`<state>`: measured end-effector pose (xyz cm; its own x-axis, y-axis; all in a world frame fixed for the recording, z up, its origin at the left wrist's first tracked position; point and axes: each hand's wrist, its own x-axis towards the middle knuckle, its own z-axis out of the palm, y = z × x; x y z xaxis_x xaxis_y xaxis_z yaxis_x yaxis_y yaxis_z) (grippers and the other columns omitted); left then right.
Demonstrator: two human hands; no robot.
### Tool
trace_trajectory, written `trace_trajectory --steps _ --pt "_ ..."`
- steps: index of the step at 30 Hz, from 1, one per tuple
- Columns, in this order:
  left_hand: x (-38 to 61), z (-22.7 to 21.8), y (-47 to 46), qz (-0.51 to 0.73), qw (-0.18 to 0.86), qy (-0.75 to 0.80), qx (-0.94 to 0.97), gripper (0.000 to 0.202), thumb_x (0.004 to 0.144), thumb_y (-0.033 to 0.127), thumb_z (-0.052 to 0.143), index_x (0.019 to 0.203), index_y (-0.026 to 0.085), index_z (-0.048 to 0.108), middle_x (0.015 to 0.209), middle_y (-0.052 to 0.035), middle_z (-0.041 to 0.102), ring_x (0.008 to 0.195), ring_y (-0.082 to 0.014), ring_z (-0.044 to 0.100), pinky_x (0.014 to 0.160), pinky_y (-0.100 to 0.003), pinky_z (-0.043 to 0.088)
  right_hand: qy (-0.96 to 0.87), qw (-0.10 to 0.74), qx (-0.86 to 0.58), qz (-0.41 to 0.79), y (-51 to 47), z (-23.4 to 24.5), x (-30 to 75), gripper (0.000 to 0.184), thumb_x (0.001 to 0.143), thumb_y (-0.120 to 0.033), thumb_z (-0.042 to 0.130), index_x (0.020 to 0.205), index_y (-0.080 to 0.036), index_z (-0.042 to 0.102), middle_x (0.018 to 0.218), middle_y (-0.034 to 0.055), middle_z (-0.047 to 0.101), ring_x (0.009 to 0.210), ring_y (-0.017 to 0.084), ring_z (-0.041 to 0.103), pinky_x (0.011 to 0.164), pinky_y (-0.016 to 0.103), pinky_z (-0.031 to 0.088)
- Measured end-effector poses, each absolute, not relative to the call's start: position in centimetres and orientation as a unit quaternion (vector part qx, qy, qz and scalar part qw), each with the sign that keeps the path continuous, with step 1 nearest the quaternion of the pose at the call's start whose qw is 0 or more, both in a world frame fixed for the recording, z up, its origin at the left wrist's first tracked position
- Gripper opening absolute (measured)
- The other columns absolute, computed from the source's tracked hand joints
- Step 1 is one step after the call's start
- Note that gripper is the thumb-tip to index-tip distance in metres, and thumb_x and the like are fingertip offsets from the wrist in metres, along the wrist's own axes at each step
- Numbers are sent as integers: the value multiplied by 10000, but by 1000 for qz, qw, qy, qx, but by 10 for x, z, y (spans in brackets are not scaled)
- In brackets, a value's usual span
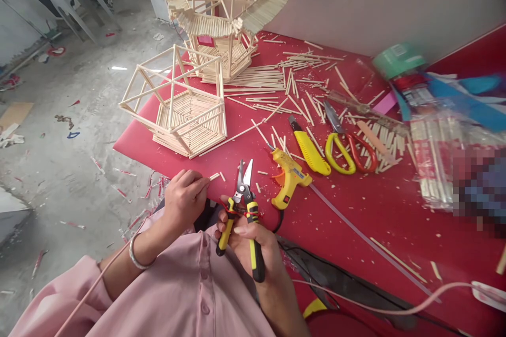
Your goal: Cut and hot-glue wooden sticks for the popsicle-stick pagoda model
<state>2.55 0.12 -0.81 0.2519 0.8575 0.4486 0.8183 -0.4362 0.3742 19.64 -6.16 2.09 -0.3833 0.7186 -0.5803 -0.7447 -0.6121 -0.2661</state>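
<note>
My right hand [253, 242] is wrapped round a pair of yellow-and-black handled snips [241, 210], whose blades stand apart and point away from me. Just left of it, my left hand [185, 195] pinches a short thin wooden stick [214, 176] at the table's front edge. Beyond both hands stands a six-sided stick frame [190, 116] with a slatted floor and an open top. Behind that rises a tiered stick pagoda model [225, 26]. To the right of the snips lies a yellow glue gun [288, 176].
On the red table [348, 221] lie a yellow utility knife [310, 150], scissors [340, 139] with yellow and red handles, and loose sticks [256, 76]. Plastic-wrapped stick bundles [430, 158] and green tape [399, 58] sit at the right. A pink cable [419, 308] crosses the near side.
</note>
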Motion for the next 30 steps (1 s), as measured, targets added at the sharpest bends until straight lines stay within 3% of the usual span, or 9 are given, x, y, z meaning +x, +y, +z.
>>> trace_trajectory --steps 6,15,22,30 --pt "26 -8 2 313 27 522 793 180 886 132 556 819 196 711 756 -40 660 674 -152 561 645 -284 463 25 440 -327 836 -62 20 195 255 638 -219 640 891 -236 620 907 24 607 805 190 571 762 362 486" --pt "27 -6 2 315 27 521 792 186 893 138 546 826 207 705 751 -34 652 671 -152 564 642 -280 447 28 435 -289 853 -51 18 197 419 633 -235 617 1051 -248 630 899 15 618 809 198 590 754 364 490" --pt "27 -9 2 313 16 515 798 164 886 127 557 830 201 692 765 -34 656 685 -156 563 651 -280 448 14 436 -300 849 -49 21 198 391 642 -244 620 1032 -229 645 881 27 627 826 207 595 752 364 486" --pt "21 -10 4 261 6 493 830 186 940 168 497 902 177 679 820 -59 652 742 -168 555 699 -289 449 35 443 -321 836 -66 27 199 482 610 -148 676 1079 -256 654 859 -1 635 751 170 574 765 339 477"
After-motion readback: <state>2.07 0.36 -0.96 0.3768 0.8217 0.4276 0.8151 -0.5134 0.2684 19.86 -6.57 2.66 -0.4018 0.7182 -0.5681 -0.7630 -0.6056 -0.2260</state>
